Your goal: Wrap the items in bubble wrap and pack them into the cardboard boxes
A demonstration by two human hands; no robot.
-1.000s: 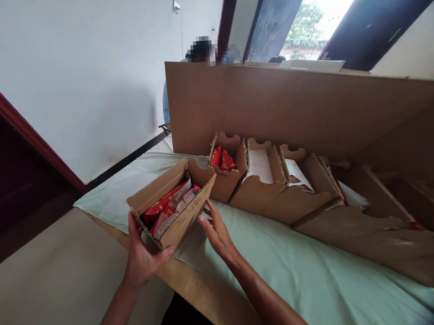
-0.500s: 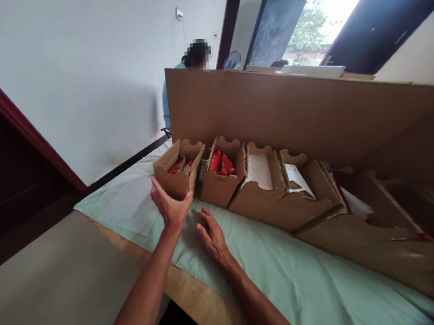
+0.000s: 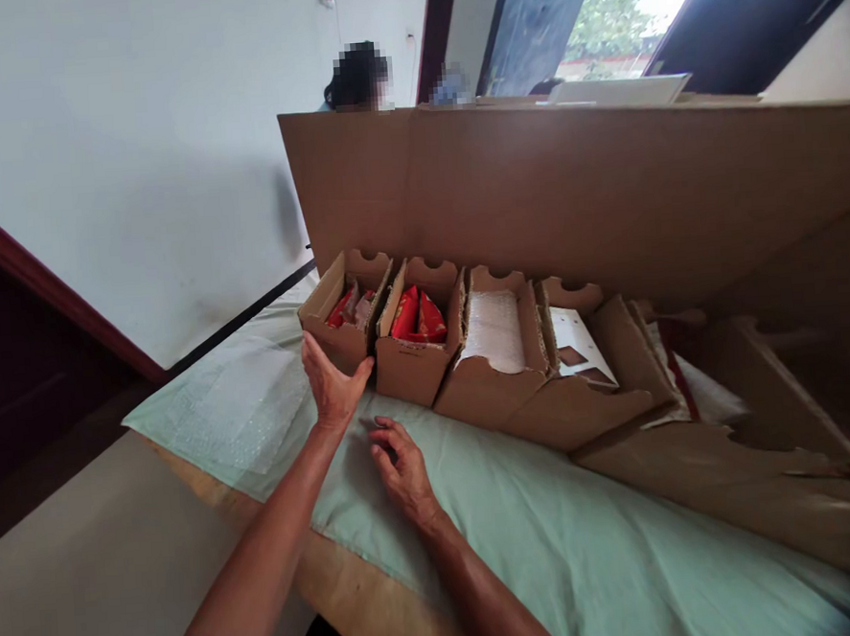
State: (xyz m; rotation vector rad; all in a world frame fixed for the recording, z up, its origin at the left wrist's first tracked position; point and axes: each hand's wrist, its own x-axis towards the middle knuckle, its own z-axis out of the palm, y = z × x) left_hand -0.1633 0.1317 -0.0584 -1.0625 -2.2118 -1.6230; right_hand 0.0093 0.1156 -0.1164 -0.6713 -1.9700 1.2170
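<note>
My left hand [image 3: 332, 385] is open, its palm and fingers pressed against the near end of a small cardboard box [image 3: 344, 309] holding red packets. That box stands at the left end of a row, touching a second box [image 3: 419, 342] with red packets. My right hand [image 3: 397, 464] lies on the pale green cloth [image 3: 553, 531] just in front of the row, fingers loosely curled and holding nothing.
More cardboard boxes [image 3: 499, 352] with white contents run to the right along a tall cardboard sheet [image 3: 568, 194]. A person sits behind the sheet at the far left. The table's wooden edge [image 3: 356, 610] runs near me, with floor to the left.
The box with red packets went from my two hands near the table edge to the left end of the row. My left hand still pushes on it; my right hand dropped onto the cloth.
</note>
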